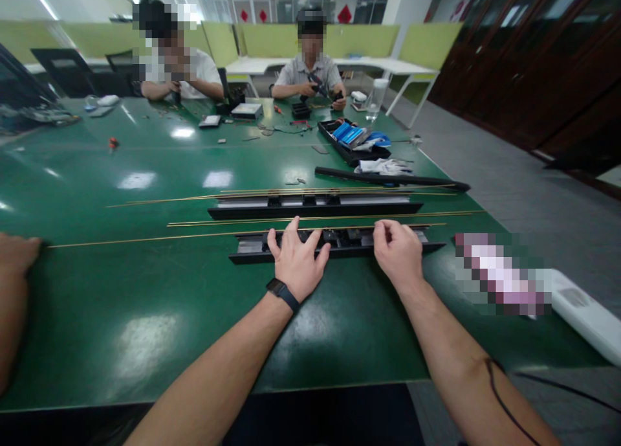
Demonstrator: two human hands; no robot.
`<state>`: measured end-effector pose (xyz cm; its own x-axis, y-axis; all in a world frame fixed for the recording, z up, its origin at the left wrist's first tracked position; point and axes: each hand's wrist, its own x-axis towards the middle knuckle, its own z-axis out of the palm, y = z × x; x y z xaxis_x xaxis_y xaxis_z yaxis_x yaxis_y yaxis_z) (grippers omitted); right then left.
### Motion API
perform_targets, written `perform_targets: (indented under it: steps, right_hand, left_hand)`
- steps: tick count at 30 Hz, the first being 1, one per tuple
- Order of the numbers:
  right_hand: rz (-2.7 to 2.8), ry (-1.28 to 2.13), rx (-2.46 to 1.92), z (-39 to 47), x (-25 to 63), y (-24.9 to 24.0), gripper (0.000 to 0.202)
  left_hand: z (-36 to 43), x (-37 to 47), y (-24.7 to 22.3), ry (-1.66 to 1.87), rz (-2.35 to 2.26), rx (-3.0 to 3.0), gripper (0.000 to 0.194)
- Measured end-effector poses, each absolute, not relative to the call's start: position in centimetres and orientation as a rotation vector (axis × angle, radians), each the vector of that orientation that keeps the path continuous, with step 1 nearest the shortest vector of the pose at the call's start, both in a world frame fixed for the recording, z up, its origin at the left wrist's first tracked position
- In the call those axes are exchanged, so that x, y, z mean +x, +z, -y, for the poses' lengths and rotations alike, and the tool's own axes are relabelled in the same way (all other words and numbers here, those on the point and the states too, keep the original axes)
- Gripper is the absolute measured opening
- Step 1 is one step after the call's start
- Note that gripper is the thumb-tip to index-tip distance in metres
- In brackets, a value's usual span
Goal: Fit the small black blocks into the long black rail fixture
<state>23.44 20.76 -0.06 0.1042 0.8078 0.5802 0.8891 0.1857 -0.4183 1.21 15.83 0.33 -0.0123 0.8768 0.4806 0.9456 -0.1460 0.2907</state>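
My left hand (299,263), with a dark band on the wrist, lies with fingers spread over the nearer black metal rail (252,258). Its fingertips reach the black blocks (352,237) set along the rail's channel. Near the rail's right end, my right hand (400,255) is closed in a pinch on a long thin brass rod (145,241); the fingertips partly hide the grip. This rod runs along the rail and far out to the left, where another person's hand (17,255) is at its end. Behind lies a second, similar rail (315,210).
More thin brass rods (208,224) lie between and over the rails. Further back are a black tube (388,177), white gloves (385,166) and a black tray (339,145) with blue packets. A white device (582,313) lies at right. Two people sit across the green table (145,342).
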Motion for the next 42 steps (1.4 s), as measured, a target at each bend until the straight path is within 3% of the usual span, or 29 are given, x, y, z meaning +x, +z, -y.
perform_targets:
  steps: [42]
  right_hand:
    - [1.630, -0.153, -1.705, -20.83, 23.69, 0.39, 0.035]
  left_hand:
    - [-15.73, 1.21, 0.44, -0.860, 1.974, -2.121, 0.037]
